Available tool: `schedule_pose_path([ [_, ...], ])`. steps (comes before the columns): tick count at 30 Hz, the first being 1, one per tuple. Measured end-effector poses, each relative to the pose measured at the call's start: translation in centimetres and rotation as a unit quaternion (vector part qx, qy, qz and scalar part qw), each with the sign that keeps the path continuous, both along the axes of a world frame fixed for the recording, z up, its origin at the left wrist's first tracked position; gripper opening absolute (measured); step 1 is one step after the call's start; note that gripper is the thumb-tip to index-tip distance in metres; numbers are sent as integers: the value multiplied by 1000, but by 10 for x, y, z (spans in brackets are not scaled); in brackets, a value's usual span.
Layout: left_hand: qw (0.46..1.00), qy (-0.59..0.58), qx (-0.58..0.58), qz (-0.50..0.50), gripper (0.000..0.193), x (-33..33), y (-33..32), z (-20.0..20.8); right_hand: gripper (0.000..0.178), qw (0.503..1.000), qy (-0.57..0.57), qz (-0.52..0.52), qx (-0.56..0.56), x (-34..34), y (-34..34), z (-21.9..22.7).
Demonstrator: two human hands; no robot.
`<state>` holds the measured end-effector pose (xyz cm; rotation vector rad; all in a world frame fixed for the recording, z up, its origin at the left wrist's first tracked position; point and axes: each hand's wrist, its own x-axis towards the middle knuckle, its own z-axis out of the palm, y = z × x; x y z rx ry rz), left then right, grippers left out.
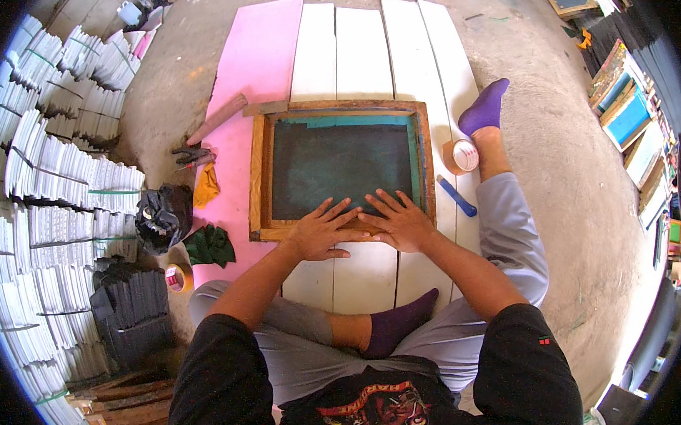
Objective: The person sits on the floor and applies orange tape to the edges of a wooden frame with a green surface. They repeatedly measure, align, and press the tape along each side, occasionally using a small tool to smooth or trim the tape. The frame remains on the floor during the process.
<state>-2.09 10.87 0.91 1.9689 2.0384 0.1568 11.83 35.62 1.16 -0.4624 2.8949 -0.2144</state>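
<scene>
A wooden-framed printing screen (341,166) with dark greenish mesh lies flat on the boards in front of me. Over its near rail rests my left hand (320,233), fingers spread, with the fingertips reaching onto the lower mesh. Close beside it, my right hand (397,221) lies on the same rail, also with fingers spread and holding nothing. The hands nearly meet at the middle of the rail, hiding part of it. A strip of wood (218,119) lies slantwise near the frame's far left corner.
Right of the screen are a tape roll (461,156) and a blue-handled cutter (457,196). To its left lie pliers (193,156), a yellow cloth (207,186), a dark green cloth (210,245), a black plastic bag (163,215) and another tape roll (178,279). Tied paper stacks (56,220) line the left.
</scene>
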Motion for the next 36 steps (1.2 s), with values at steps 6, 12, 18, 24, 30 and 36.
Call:
schedule_pose_path([
  [6, 1000, 2, -6, -16, 76, -2, -7, -5, 60, 997, -58, 45, 16, 11, 4, 12],
  [12, 998, -25, 20, 63, 82, -7, -53, -27, 57, 998, -65, 11, -10, 20, 4, 13],
  [18, 991, 64, -3, 116, 83, -21, -112, -6, 72, 999, -14, 31, -32, 35, -31, 0],
  [24, 979, 137, -84, 129, 80, -22, -150, 13, 85, 998, 59, 18, -10, 46, -53, -17],
  [30, 967, 113, -150, 171, 89, -12, -150, 56, 83, 1000, -5, -14, -7, 56, -59, 10],
  [36, 973, 23, -41, 225, 101, 51, -89, 9, 86, 992, 55, -79, -82, 23, -123, -3],
])
